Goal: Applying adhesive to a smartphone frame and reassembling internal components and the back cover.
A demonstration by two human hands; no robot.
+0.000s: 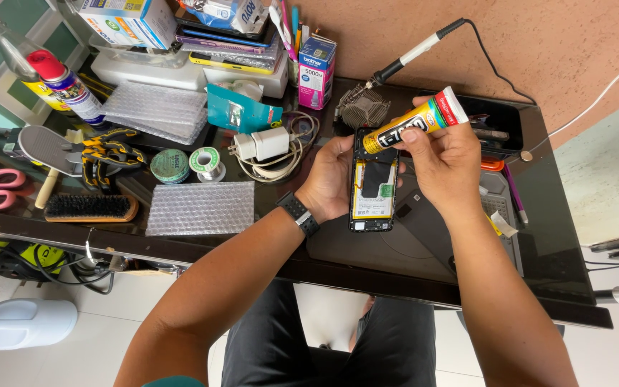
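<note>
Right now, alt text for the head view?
Right hand holds a yellow glue tube with its tip at the top of an opened phone, which the left hand steadies over a cluttered dark desk.

Bench (560, 251): glossy black, glass-like, reflective. Glue tube (415, 120): soft metal, glossy yellow print, red plastic cap. Opened phone (374, 190): matt black plastic frame, foil-wrapped battery. Bubble wrap sheet (200, 208): clear, dimpled plastic. Brush (91, 208): wooden back, coarse black bristles.
</note>
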